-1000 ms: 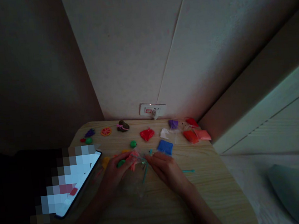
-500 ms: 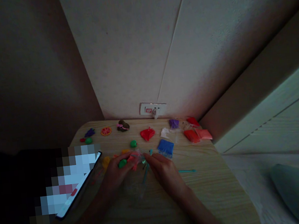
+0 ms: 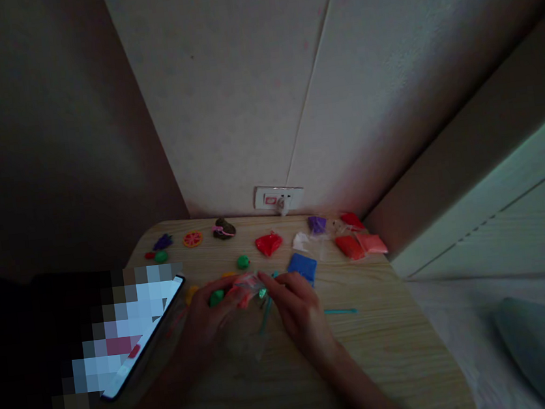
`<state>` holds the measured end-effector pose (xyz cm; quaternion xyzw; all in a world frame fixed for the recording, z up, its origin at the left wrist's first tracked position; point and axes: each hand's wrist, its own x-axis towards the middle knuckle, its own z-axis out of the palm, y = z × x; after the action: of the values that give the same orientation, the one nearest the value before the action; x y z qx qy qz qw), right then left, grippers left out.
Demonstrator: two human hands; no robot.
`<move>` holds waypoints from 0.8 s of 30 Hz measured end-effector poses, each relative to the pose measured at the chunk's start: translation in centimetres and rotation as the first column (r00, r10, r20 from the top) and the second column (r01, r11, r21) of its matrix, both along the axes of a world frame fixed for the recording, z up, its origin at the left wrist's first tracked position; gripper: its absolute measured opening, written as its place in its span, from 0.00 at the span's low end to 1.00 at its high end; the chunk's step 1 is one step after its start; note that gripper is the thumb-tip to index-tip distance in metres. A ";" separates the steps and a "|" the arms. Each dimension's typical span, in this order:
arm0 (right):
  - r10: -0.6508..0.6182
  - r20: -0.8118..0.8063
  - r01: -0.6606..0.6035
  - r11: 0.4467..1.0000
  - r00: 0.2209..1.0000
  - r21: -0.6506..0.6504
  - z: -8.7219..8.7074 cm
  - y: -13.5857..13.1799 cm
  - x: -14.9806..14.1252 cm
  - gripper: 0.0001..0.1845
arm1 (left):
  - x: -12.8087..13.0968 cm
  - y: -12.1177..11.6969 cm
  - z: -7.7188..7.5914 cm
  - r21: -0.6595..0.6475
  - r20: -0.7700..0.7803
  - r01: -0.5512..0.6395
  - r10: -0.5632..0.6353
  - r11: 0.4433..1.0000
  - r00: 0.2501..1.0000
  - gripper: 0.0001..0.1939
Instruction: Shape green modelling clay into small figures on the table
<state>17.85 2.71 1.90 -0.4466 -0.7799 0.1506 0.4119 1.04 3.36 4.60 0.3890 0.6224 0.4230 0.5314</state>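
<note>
Over the middle of the table, my left hand (image 3: 205,314) is closed on a clear plastic bag with soft pink clay (image 3: 244,292) in it. My right hand (image 3: 297,303) pinches the bag's other edge between thumb and forefinger. A green lump (image 3: 217,297) shows between the left thumb and fingers; I cannot tell whether it is held or lies beneath. Under the hands is a thin teal modelling tool (image 3: 267,315), partly hidden. A second teal tool (image 3: 342,311) lies right of my right hand, and a blue clay packet (image 3: 302,268) sits just beyond it.
A phone (image 3: 142,337) with a lit screen lies at the left. Along the back are a purple piece (image 3: 162,242), a round orange-and-red slice (image 3: 192,239), a brown lump (image 3: 224,229), a green ball (image 3: 243,262), a red packet (image 3: 269,244) and several packets (image 3: 350,247) at right.
My right fingers have shifted slightly up and left along the bag's edge, and the forefinger is straighter. The left hand has stayed almost in place with the bag.
</note>
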 end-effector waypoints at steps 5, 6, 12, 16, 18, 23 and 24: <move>0.037 -0.205 -0.077 0.978 0.978 -0.194 0.9 0.3 0.1 0.15 | -0.5 0.4 -0.6 0.142 -0.062 0.076 -0.068 0.987 0.996 0.15; 0.039 -0.227 -0.091 0.971 0.973 -0.223 0.9 0.4 0.2 0.14 | -0.6 0.5 -0.8 0.177 -0.076 0.091 -0.078 0.980 0.994 0.14; 0.080 -0.325 -0.198 0.917 0.942 -0.347 -0.1 1.2 0.7 0.12 | -0.7 0.3 -0.6 0.220 -0.135 0.084 -0.055 0.972 0.989 0.09; 0.061 -0.421 -0.275 0.839 0.905 -0.469 -0.5 1.4 0.9 0.12 | -0.8 0.2 -0.5 0.251 -0.182 0.113 -0.068 0.961 0.981 0.08; 0.033 -0.464 -0.307 0.790 0.885 -0.530 -0.5 1.4 1.0 0.10 | -1.0 0.3 -0.8 0.268 -0.184 0.120 -0.071 0.956 0.980 0.08; -0.040 -0.535 -0.350 0.714 0.844 -0.606 -0.5 1.4 0.7 0.08 | -1.1 0.2 -1.2 0.294 -0.184 0.124 -0.071 0.948 0.980 0.06; -0.055 -0.551 -0.367 0.689 0.833 -0.625 -0.5 1.4 0.6 0.09 | -1.1 0.1 -1.2 0.299 -0.191 0.123 -0.067 0.946 0.979 0.06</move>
<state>18.45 4.11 1.37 -0.4390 -0.5526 0.5910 0.3907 -0.10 3.48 3.42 0.5333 0.5739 0.4526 0.4259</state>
